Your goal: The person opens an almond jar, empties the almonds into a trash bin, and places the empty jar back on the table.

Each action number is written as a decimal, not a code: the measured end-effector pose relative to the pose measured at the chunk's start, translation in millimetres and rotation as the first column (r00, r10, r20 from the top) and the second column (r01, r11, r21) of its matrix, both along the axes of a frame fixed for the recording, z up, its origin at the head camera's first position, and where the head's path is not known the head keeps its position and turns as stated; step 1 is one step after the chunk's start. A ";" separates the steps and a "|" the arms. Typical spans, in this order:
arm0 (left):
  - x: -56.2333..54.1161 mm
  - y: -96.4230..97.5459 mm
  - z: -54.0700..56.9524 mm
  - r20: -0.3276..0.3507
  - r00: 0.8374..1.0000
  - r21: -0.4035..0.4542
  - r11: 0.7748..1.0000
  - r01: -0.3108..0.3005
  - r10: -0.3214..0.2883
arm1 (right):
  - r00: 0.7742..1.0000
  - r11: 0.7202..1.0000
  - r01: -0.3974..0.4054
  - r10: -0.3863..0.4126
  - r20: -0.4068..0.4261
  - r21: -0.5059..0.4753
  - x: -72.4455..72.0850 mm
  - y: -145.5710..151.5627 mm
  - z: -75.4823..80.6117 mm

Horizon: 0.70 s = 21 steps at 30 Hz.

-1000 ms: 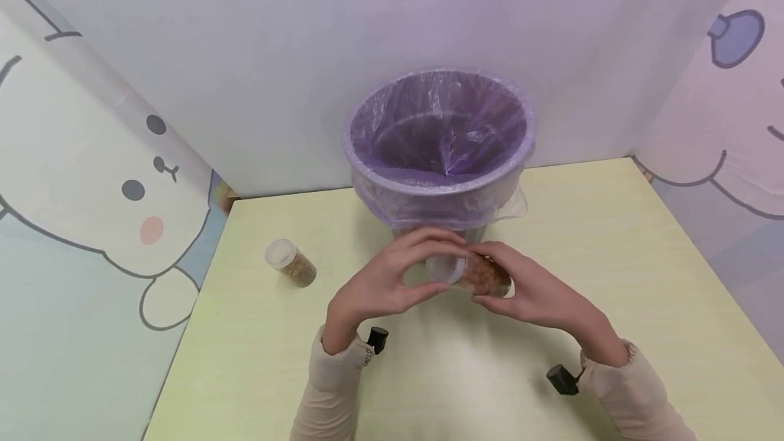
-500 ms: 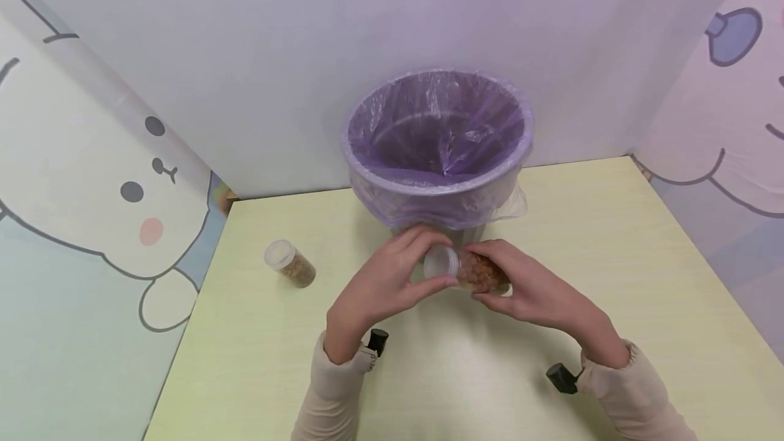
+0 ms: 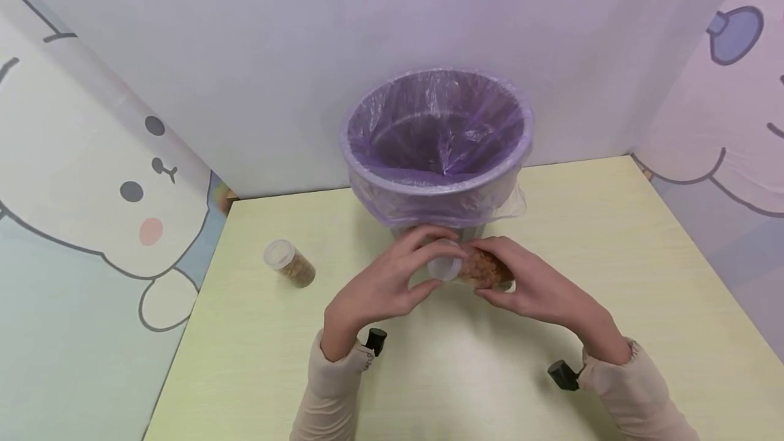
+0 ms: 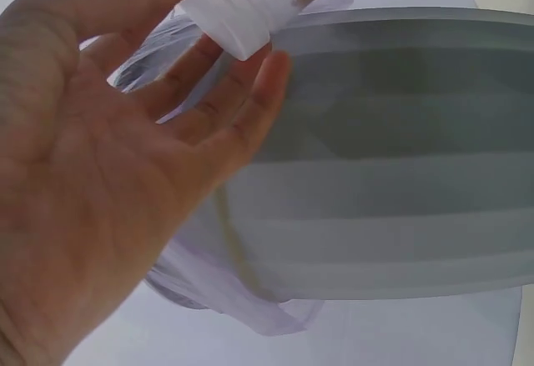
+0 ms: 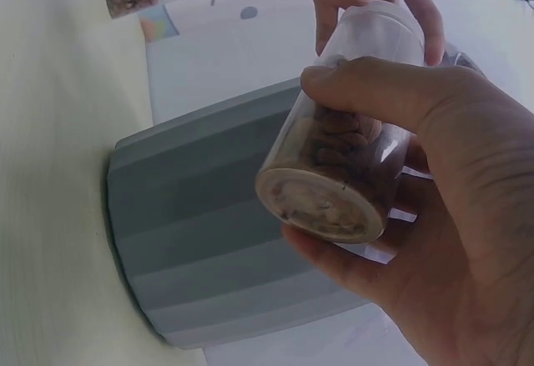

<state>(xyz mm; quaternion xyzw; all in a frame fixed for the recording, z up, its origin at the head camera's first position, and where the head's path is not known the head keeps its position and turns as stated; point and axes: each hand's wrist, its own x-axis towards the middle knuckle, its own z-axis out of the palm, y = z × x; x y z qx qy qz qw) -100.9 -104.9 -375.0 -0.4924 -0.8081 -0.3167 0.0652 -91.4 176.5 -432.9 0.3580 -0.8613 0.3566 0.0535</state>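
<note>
The left hand [image 3: 386, 284] bends its thumb and fingers around the see-through white lid [image 3: 444, 269] of a jar. I cannot tell if every fingertip touches the lid. The right hand [image 3: 539, 291] holds the jar [image 3: 484, 269] itself, with the thumb on one side and the fingers on the other. The jar is tipped over sideways between the two hands. Its lid points to the left hand and its bottom points to the right. The jar is clear, and lots of little brown bits [image 5: 338, 137] sit inside it. The lid is on the jar.

Both arms have light tan sleeves [image 3: 331, 386], and a small black thing [image 3: 563, 376] sticks out by each wrist.

Just behind the hands and the jar is a big grey bin [image 5: 209, 208]. It stands on the worktop [image 3: 245, 366] and is wider at the top. A thin purple bag [image 3: 441, 95] lines it and folds down over the rim.

Off to the left, well apart from the hands, another jar [image 3: 298, 270] stands upright. It has brown bits and a pale lid too.

At the back is a plain pale wall [image 3: 257, 67]. The side walls have big cartoon animals [image 3: 141, 175].
</note>
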 end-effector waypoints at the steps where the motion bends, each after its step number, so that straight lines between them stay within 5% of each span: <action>1: -0.2 -0.1 0.0 0.006 1.000 0.004 1.000 -0.003 0.003 | 1.000 1.000 0.000 0.000 -0.001 0.000 0.0 0.0 0.2; 14: 1.3 -0.8 -1.2 0.100 0.987 -0.023 0.992 -0.121 0.123 | 1.000 1.000 0.000 0.000 0.000 0.002 0.8 -0.7 1.9; 21: 1.0 -2.3 -2.4 0.108 0.989 -0.036 0.995 -0.098 0.101 | 1.000 1.000 0.002 -0.002 -0.006 0.005 0.8 0.1 0.7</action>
